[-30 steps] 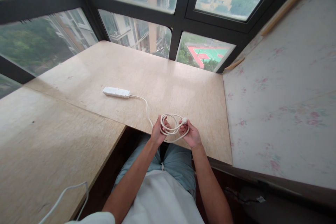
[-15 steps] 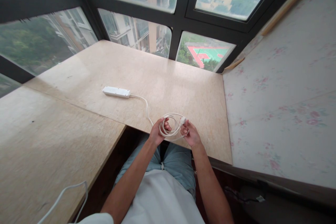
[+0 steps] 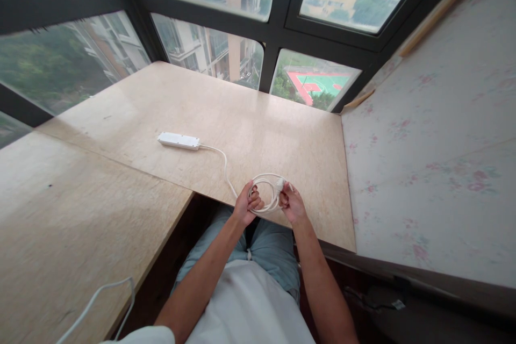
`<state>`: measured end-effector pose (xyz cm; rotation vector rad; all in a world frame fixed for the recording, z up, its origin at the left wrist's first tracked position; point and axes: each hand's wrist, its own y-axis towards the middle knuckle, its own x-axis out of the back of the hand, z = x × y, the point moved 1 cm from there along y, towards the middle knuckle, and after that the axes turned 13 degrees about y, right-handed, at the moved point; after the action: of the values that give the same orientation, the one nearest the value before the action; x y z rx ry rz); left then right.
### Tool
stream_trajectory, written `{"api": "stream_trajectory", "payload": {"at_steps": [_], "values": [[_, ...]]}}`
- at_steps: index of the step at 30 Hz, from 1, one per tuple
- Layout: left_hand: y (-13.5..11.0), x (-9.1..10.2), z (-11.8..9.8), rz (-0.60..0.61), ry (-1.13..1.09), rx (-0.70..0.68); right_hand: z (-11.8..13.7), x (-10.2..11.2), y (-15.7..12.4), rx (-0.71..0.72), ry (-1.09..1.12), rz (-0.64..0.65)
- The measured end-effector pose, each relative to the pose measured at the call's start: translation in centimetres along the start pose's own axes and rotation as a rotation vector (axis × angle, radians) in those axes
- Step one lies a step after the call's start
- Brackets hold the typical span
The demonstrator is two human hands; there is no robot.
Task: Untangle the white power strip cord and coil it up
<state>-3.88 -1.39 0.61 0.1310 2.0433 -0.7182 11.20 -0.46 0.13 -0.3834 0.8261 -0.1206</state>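
A white cord (image 3: 269,176) is wound into loops between my two hands, close to the front edge of the stone-look ledge. My left hand (image 3: 247,203) is closed round the left side of the coil. At the right side, my right hand (image 3: 292,203) pinches the cord beside the white plug (image 3: 279,184), which lies against the loops. From the coil the cord runs left across the ledge to a white power strip (image 3: 178,141), which rests flat; no sockets show on the side facing up.
The pale ledge (image 3: 161,102) bends round to the left as a second slab (image 3: 80,199). Another white cable (image 3: 97,294) lies on that slab at lower left. Dark-framed windows (image 3: 278,27) close off the back, and a flower-papered wall (image 3: 423,172) stands at the right.
The loose stretch of cord that hung below my right hand is now gathered into the coil. The fingers of my left hand have curled further round the loops. The power strip has stayed put.
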Motion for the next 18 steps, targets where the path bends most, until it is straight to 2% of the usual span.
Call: {"api": "stream_trajectory", "payload": {"at_steps": [4, 9, 13, 18], "values": [[-0.2, -0.1, -0.1, 0.023, -0.031, 0.001, 0.2, -0.2, -0.2, -0.031, -0.001, -0.023], [-0.2, -0.2, -0.6, -0.043, -0.066, -0.048, 0.2, 0.2, -0.3, -0.129, 0.186, 0.048], [0.2, -0.6, -1.0, -0.097, -0.104, -0.17, -0.3, 0.1, -0.8, -0.111, 0.269, 0.099], [1.1, -1.8, -1.1, -0.155, -0.133, -0.264, -1.5, -1.2, -1.7, -0.069, 0.276, 0.173]]}}
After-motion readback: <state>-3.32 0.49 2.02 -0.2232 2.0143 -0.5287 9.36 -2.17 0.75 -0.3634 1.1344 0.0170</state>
